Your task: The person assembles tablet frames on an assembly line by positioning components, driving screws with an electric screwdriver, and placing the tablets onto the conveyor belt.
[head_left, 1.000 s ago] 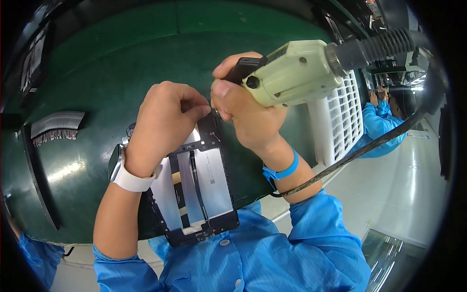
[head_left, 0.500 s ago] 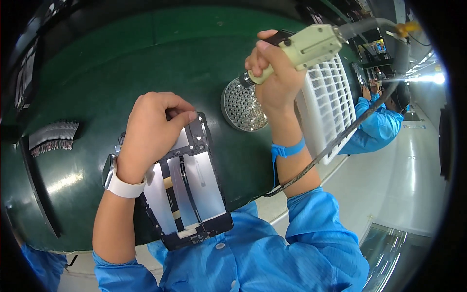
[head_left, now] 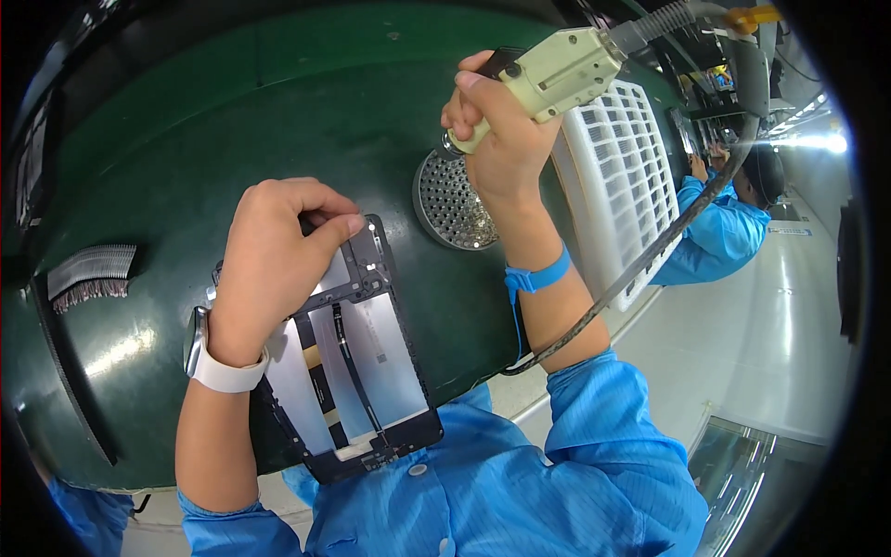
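An opened tablet (head_left: pixel 394 334) lies at the table's front edge, its metal backing, black frame and dark ribbon cable uncovered. Across its upper part rests my left hand (head_left: pixel 278 241), with thumb and forefinger closed at the top edge; the other fingertips are hidden. My right hand (head_left: pixel 506 135) is wrapped round a pale green power screwdriver (head_left: pixel 566 74). The tool's nose points down and left, over the rim of a round screw dish (head_left: pixel 450 200) with a perforated top. Whether the bit touches the dish cannot be seen.
A white grid crate (head_left: pixel 617 176) stands right of the dish. The screwdriver's cable (head_left: pixel 691 223) loops past my right forearm. Far left lie a fanned row of thin strips (head_left: pixel 91 274) and a dark curved strip (head_left: pixel 70 371). A co-worker (head_left: pixel 715 232) sits beyond the crate.
My right hand and the screwdriver have shifted left and slightly up relative to the dish. The left hand keeps its hold at the tablet's top edge. The whole view has moved a little.
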{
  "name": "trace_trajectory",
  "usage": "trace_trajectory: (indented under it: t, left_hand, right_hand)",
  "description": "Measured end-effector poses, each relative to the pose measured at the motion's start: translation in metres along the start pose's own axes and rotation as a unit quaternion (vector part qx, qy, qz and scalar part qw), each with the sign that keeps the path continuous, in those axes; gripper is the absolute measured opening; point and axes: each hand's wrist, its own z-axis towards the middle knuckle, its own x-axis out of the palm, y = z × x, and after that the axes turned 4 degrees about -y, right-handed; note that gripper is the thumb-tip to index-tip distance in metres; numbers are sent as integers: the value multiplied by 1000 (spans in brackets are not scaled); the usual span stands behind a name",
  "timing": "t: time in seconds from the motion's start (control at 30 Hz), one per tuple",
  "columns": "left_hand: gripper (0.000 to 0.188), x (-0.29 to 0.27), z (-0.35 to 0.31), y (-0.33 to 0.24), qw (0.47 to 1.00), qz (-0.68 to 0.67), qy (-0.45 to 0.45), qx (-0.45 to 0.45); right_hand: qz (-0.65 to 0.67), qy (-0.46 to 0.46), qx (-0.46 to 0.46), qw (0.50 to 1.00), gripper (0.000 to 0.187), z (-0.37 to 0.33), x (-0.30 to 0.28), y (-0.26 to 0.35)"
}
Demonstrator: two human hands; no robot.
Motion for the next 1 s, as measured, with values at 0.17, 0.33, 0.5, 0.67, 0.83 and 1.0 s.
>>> trace_trajectory:
  t: [0.17, 0.33, 0.5, 0.67, 0.83, 1.0]
  left_hand:
    - [10, -3, 0, -1, 1000, 19, 4, 4]
    - [10, -1, -1, -1, 1000, 4, 2, -19]
    - [9, 0, 0, 12, 998, -17, -20, 49]
    - [7, 0, 1, 13, 999, -20, -13, 31]
    - [7, -1, 0, 12, 999, -21, -11, 33]
    - [7, -2, -1, 12, 998, 18, -20, 52]
  right_hand:
    - [-25, 3, -3, 1000, 16, -5, 7, 2]
    - [179, 79, 28, 980, 20, -39, 14, 40]
    - [103, 155, 109, 976, 23, -73, 32, 43]
    - [105, 188, 106, 971, 23, -76, 35, 35]
    - [75, 216, 81, 970, 23, -75, 32, 31]
    - [-16, 250, 67, 966, 23, -79, 32, 36]
